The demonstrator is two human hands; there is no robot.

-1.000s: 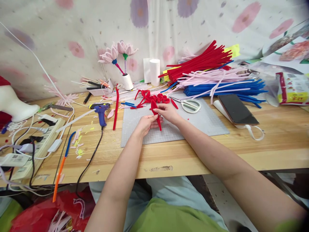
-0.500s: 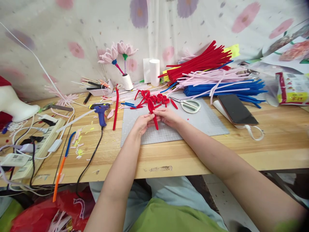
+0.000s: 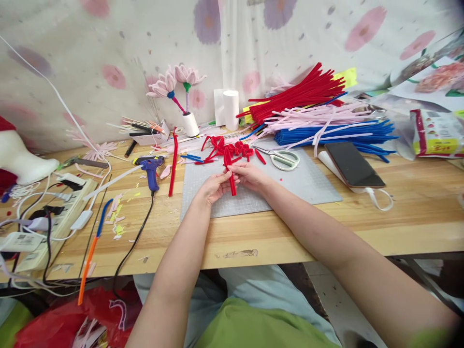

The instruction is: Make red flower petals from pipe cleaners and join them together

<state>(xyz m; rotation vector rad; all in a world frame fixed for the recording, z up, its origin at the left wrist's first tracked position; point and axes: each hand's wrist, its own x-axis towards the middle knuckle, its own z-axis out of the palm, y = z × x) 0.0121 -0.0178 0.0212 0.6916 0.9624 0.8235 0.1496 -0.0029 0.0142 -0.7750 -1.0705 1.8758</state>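
Observation:
A looped red pipe cleaner piece (image 3: 227, 155) is pinched between both hands above the grey cutting mat (image 3: 304, 188), its lower end pointing toward me. My left hand (image 3: 216, 186) grips it from the left, fingers curled. From the right, my right hand (image 3: 248, 175) closes on the same piece, fingertips beside the left ones. Curled red pieces (image 3: 241, 149) lie just behind the hands. White-handled scissors (image 3: 284, 159) rest on the mat to the right. A straight red strip (image 3: 173, 164) lies left of the mat.
Bundles of red (image 3: 300, 96), pink and blue pipe cleaners (image 3: 333, 133) lie at the back right, near a phone (image 3: 353, 164). On the left are a blue glue gun (image 3: 151, 171) and a power strip (image 3: 58, 222). Pink flowers (image 3: 176, 82) stand behind.
The red loop in my hands has turned and looks narrower from this side. Both hands keep their hold in nearly the same place. The view has shifted slightly.

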